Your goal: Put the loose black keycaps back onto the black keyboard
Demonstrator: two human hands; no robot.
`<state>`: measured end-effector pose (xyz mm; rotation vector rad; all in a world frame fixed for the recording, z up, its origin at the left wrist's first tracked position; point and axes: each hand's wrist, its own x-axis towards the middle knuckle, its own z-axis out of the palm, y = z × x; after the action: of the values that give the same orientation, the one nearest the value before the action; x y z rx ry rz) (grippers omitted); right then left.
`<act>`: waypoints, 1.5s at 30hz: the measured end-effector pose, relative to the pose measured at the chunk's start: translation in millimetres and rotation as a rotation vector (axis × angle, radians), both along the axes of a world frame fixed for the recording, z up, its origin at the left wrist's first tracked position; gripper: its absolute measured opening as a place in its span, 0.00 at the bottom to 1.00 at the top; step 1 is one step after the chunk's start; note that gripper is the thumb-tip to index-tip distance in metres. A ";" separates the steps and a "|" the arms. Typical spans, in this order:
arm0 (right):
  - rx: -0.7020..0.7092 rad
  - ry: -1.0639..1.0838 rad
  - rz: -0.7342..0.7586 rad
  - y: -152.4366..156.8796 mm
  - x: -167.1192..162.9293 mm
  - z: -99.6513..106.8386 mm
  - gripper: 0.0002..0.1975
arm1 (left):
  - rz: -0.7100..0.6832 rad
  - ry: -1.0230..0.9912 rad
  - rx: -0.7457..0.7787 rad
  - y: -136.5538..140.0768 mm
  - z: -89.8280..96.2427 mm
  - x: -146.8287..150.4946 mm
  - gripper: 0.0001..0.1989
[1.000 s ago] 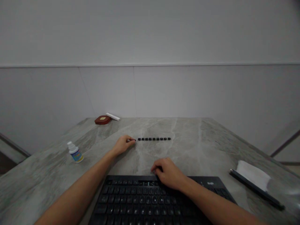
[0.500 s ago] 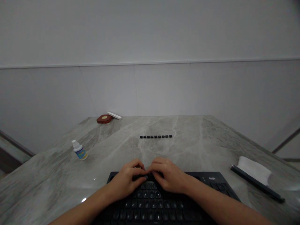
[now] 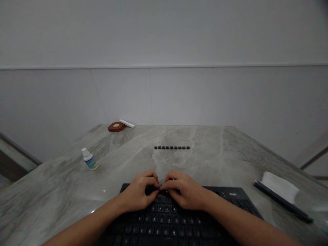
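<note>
A black keyboard lies at the table's near edge, its lower part cut off by the frame. Over its upper rows are my left hand and my right hand, fingertips nearly meeting. Both hands have thumb and fingers bent together in a pinch at the top key row. Whatever lies between the fingertips is too small and dark to make out. Farther back, several small black keycaps form a straight, spaced row on the table.
The grey marbled table ends at a pale wall. On the left stands a tilted white bottle with a blue label. A brown case and a white strip sit at the back. To the right, a dark pen-like stick lies against white paper.
The view has shifted slightly. Both hands stay at the keyboard's top rows, with the left thumb a little higher and the fingertips still close together. The keycap row looks the same.
</note>
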<state>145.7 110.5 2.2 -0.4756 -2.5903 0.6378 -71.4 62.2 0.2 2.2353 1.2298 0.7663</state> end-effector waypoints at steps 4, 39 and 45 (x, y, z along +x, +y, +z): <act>-0.006 0.000 0.003 -0.2 0.2 0.5 0.19 | -0.024 -0.014 0.003 0.8 0.0 -1.1 0.06; 0.089 -0.072 0.036 -0.8 -0.6 0.6 0.21 | -0.101 0.091 0.116 -2.3 -1.3 -6.3 0.08; 0.206 -0.128 -0.043 -4.9 -10.6 -10.3 0.14 | -0.167 0.350 0.259 -12.6 2.7 4.7 0.11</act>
<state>135.1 105.5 -8.0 -0.5174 -2.7206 0.3305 -66.7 49.6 2.9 2.7340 1.1243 0.5068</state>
